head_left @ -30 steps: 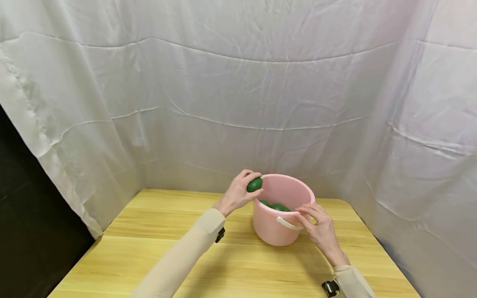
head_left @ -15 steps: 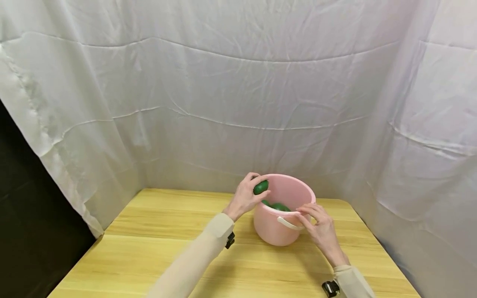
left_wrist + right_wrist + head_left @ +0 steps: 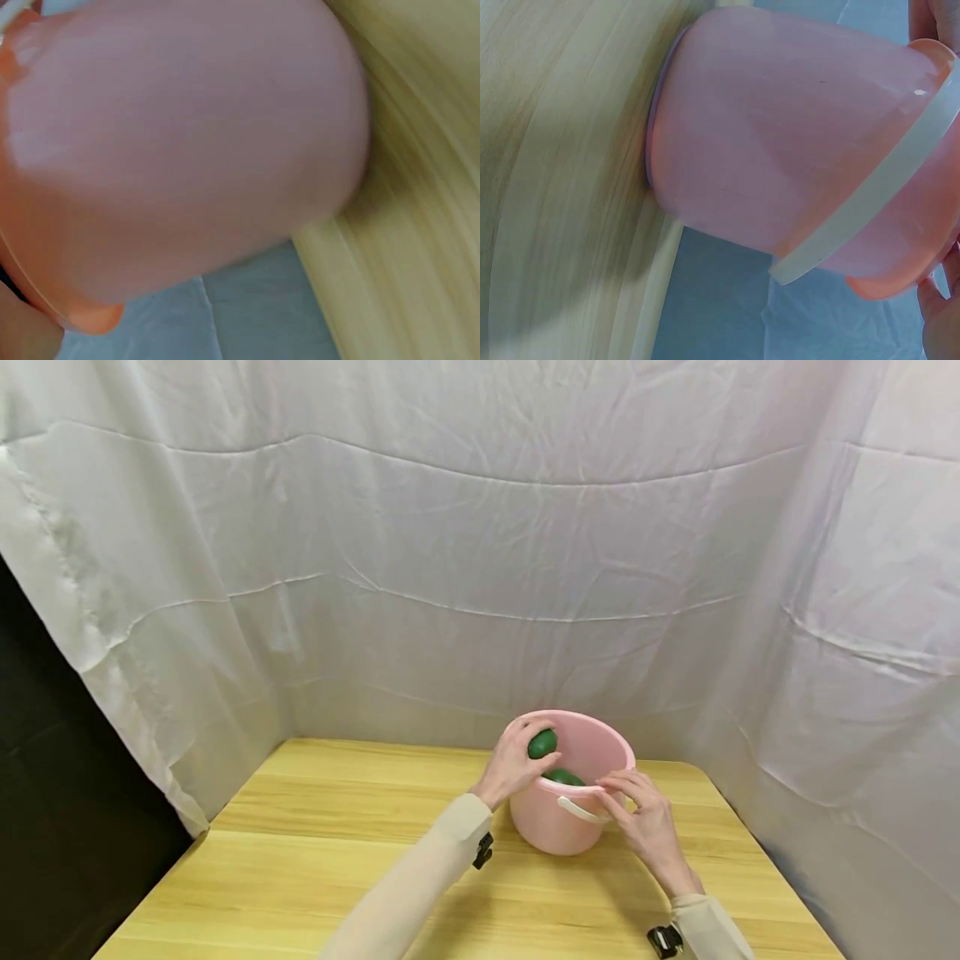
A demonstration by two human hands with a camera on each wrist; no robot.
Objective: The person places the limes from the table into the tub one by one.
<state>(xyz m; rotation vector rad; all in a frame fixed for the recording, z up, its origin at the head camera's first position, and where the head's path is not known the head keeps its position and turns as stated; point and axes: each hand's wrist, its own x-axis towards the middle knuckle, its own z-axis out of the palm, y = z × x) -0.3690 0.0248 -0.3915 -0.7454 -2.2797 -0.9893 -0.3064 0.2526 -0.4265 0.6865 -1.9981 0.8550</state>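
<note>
A pink bucket (image 3: pixel 557 822) stands on the wooden table, its white handle (image 3: pixel 581 811) hanging down the near side. My left hand (image 3: pixel 516 760) is over the bucket's left rim, holding a dark green avocado (image 3: pixel 542 743) between thumb and fingers. More green avocados (image 3: pixel 564 777) lie inside, partly hidden by the near wall. My right hand (image 3: pixel 643 814) pinches the near right rim, thumb outside and fingers across the edge. In the right wrist view, fingertips of the right hand (image 3: pixel 941 315) touch the rim. The left wrist view is mostly filled by the bucket's side.
The light wooden table (image 3: pixel 322 843) extends to the left and front of the bucket. A pale curtain (image 3: pixel 450 552) hangs behind and at both sides. Dark cloth (image 3: pixel 60 793) shows at the far left.
My left hand has moved right with the avocado, from beside the bucket's left rim to over its opening. The right hand and the bucket have stayed in place.
</note>
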